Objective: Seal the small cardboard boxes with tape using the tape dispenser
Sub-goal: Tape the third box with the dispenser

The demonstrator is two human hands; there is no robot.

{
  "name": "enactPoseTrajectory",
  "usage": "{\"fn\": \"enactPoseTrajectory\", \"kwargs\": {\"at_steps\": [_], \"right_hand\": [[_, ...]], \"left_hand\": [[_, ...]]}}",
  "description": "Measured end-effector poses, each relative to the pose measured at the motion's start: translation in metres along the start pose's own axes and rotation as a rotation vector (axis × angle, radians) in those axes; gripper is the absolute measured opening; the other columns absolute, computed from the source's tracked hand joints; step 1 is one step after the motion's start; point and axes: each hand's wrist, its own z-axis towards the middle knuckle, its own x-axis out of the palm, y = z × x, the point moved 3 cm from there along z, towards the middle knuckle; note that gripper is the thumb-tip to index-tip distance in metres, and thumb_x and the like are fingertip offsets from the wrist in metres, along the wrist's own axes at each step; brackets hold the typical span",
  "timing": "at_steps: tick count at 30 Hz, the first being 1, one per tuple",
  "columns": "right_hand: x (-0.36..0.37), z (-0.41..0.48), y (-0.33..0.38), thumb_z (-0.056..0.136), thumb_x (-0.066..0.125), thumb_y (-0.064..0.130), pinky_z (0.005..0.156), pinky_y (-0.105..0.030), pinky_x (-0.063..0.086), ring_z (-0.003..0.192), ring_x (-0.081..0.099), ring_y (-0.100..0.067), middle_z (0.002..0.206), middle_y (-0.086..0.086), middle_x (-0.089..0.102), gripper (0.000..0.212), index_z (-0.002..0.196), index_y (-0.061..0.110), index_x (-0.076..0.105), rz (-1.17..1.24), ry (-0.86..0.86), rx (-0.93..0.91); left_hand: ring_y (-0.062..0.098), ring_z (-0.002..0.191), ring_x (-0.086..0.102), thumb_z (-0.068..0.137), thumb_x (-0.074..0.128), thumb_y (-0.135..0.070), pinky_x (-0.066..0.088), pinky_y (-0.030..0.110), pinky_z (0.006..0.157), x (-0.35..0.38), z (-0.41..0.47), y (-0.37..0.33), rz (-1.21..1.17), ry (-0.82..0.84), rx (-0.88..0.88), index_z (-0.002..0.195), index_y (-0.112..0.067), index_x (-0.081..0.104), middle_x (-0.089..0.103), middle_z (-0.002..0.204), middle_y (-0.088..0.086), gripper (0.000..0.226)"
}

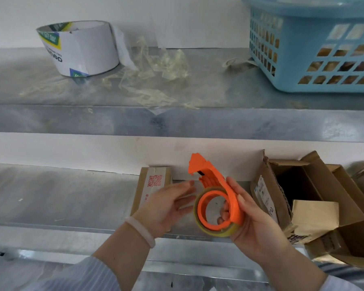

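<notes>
An orange tape dispenser (213,185) with a clear tape roll on it is held up over the lower shelf. My right hand (252,217) grips it, fingers through the roll's core and thumb along the orange handle. My left hand (168,204) is open just left of the roll, fingertips close to it. Behind my left hand lies a small closed cardboard box (153,181) with a red QR code, flat on the shelf against the wall.
Several opened cardboard boxes (315,198) crowd the lower shelf at the right. On the upper metal shelf (135,118) stand a large white tape roll (84,49), crumpled used tape (156,66) and a blue plastic basket (315,47).
</notes>
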Motion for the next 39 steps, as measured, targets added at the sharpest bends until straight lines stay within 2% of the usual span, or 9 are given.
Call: {"fn": "enactPoseTrajectory", "kwargs": {"at_steps": [2, 5, 11, 14, 17, 24, 26, 30, 39], "right_hand": [[0.000, -0.004, 0.001, 0.042, 0.099, 0.025, 0.057, -0.040, 0.056, 0.062, 0.063, -0.028, 0.087, -0.018, 0.067, 0.090, 0.125, 0.017, 0.066, -0.074, 0.029, 0.013], [0.005, -0.009, 0.003, 0.044, 0.098, 0.023, 0.057, -0.037, 0.056, 0.065, 0.065, -0.027, 0.090, -0.017, 0.068, 0.086, 0.123, 0.013, 0.066, -0.112, 0.075, 0.024], [0.011, -0.015, 0.015, 0.040, 0.098, 0.026, 0.056, -0.033, 0.055, 0.067, 0.067, -0.026, 0.096, -0.016, 0.069, 0.077, 0.112, 0.016, 0.072, -0.303, 0.130, 0.035], [0.016, -0.017, 0.023, 0.035, 0.098, 0.033, 0.058, -0.030, 0.056, 0.072, 0.070, -0.024, 0.103, -0.010, 0.072, 0.073, 0.104, 0.021, 0.076, -0.431, 0.151, 0.019], [0.020, -0.017, 0.029, 0.038, 0.097, 0.045, 0.066, -0.029, 0.057, 0.092, 0.071, -0.028, 0.114, -0.008, 0.071, 0.071, 0.103, 0.024, 0.076, -0.595, 0.164, -0.029], [0.035, -0.016, 0.029, 0.044, 0.096, 0.044, 0.071, -0.024, 0.056, 0.095, 0.071, -0.014, 0.109, 0.004, 0.072, 0.055, 0.095, 0.031, 0.077, -0.920, 0.271, -0.053], [0.038, -0.015, 0.029, 0.049, 0.095, 0.043, 0.074, -0.024, 0.056, 0.100, 0.070, -0.013, 0.114, 0.009, 0.070, 0.050, 0.094, 0.034, 0.077, -0.984, 0.286, -0.029], [0.047, -0.014, 0.030, 0.060, 0.083, 0.013, 0.074, -0.021, 0.055, 0.099, 0.068, -0.008, 0.109, 0.019, 0.069, 0.042, 0.092, 0.039, 0.075, -1.149, 0.340, -0.022], [0.047, -0.012, 0.035, 0.060, 0.088, 0.027, 0.073, -0.021, 0.054, 0.093, 0.068, -0.007, 0.108, 0.013, 0.069, 0.042, 0.097, 0.042, 0.074, -1.290, 0.431, -0.022]], "left_hand": [[0.024, 0.091, 0.068, 0.095, 0.058, -0.018, 0.058, 0.037, 0.080, -0.002, -0.001, -0.009, -0.072, -0.020, -0.004, 0.112, -0.003, 0.069, 0.071, 0.105, 0.016, 0.025], [0.023, 0.079, 0.072, 0.097, 0.049, -0.012, 0.058, 0.040, 0.077, -0.003, -0.005, -0.018, -0.114, 0.009, -0.006, 0.090, -0.005, 0.075, 0.074, 0.093, 0.016, 0.028], [0.018, 0.069, 0.071, 0.097, 0.056, -0.032, 0.062, 0.038, 0.062, -0.004, -0.014, -0.025, 0.009, 0.002, -0.049, 0.096, -0.016, 0.073, 0.069, 0.080, 0.006, 0.023], [0.016, 0.062, 0.070, 0.098, 0.057, -0.020, 0.060, 0.033, 0.053, -0.005, -0.018, -0.031, 0.123, -0.010, -0.041, 0.091, -0.015, 0.072, 0.070, 0.075, 0.005, 0.018], [0.014, 0.048, 0.062, 0.095, 0.061, -0.011, 0.059, 0.033, 0.051, -0.008, -0.022, -0.037, 0.220, -0.059, 0.013, 0.085, -0.013, 0.066, 0.065, 0.060, 0.005, 0.012], [0.011, 0.055, 0.062, 0.092, 0.067, -0.017, 0.051, 0.024, 0.050, -0.026, -0.032, -0.040, 0.566, -0.281, 0.247, 0.085, -0.016, 0.069, 0.068, 0.069, 0.002, 0.007], [0.012, 0.053, 0.061, 0.092, 0.066, -0.014, 0.051, 0.026, 0.049, -0.031, -0.035, -0.035, 0.547, -0.313, 0.281, 0.079, -0.017, 0.066, 0.067, 0.066, 0.001, 0.013], [0.009, 0.047, 0.059, 0.096, 0.060, -0.009, 0.048, 0.024, 0.045, -0.039, -0.044, -0.026, 0.375, -0.385, 0.320, 0.081, -0.012, 0.062, 0.063, 0.058, -0.003, 0.015], [0.024, 0.065, 0.070, 0.097, 0.057, -0.012, 0.061, 0.044, 0.064, -0.075, -0.057, -0.019, 0.335, -0.602, 0.437, 0.090, -0.012, 0.059, 0.070, 0.068, 0.003, 0.008]]}}
